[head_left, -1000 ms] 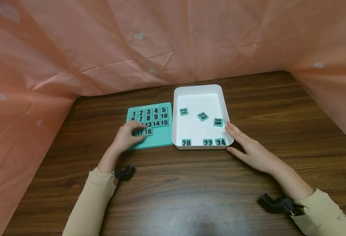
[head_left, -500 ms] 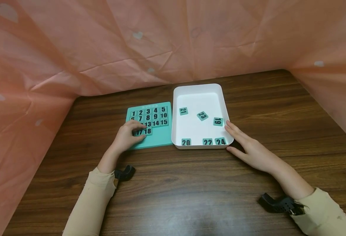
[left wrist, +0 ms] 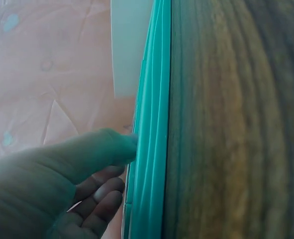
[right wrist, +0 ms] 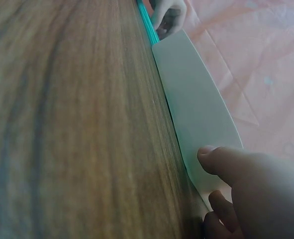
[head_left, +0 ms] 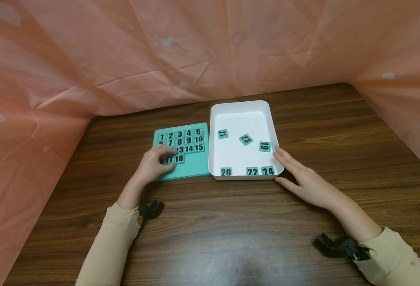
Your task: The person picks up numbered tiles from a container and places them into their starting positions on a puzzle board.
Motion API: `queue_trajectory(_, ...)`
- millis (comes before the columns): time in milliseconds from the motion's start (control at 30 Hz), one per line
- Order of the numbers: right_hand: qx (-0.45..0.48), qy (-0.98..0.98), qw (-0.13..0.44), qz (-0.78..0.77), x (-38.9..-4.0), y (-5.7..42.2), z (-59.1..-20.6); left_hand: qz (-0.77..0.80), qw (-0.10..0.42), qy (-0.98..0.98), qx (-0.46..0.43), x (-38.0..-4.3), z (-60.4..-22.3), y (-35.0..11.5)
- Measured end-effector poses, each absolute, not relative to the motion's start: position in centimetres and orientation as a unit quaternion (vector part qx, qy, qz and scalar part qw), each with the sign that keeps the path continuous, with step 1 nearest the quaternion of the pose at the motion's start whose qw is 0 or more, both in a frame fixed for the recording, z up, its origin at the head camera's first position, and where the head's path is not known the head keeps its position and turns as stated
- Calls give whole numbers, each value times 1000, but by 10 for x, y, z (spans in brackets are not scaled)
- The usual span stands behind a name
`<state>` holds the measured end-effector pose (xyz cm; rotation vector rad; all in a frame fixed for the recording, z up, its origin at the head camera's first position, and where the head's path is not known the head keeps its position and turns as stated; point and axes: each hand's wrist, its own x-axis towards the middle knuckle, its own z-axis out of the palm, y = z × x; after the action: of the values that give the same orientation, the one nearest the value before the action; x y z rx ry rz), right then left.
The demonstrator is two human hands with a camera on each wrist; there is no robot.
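Note:
In the head view, my left hand (head_left: 153,163) is over a turquoise number board (head_left: 195,166). Its thumb and fingers are bent around the number tile marked 18 (head_left: 179,158), pinching it at its near and far edges in the fourth row. The hand covers some tiles at the left; rows above show numbers up to 15. My right hand (head_left: 308,186) rests at the near right corner of a white tray (head_left: 244,178), fingers fairly straight along the side. In the right wrist view its thumb (right wrist: 217,158) touches the tray's front wall.
Several loose number tiles lie in the tray, among them 21 (head_left: 223,134), 23 (head_left: 246,140), 19 (head_left: 265,146) and 20 (head_left: 226,171). Board and tray stand side by side on a brown wooden table (head_left: 210,222). A pink curtain (head_left: 195,51) closes off the back and sides.

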<state>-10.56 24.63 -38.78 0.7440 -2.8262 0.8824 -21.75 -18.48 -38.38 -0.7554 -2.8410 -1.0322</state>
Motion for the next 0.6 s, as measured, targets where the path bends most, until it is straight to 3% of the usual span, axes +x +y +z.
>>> queue_trajectory(333, 250, -925, 50, 282, -108, 245, -387, -358, 43, -895, -263, -212, -366, -171)
queue_trajectory(600, 241, -927, 50, 283, -106, 247, -389, -372, 48, -874, -309, -222, -339, -132)
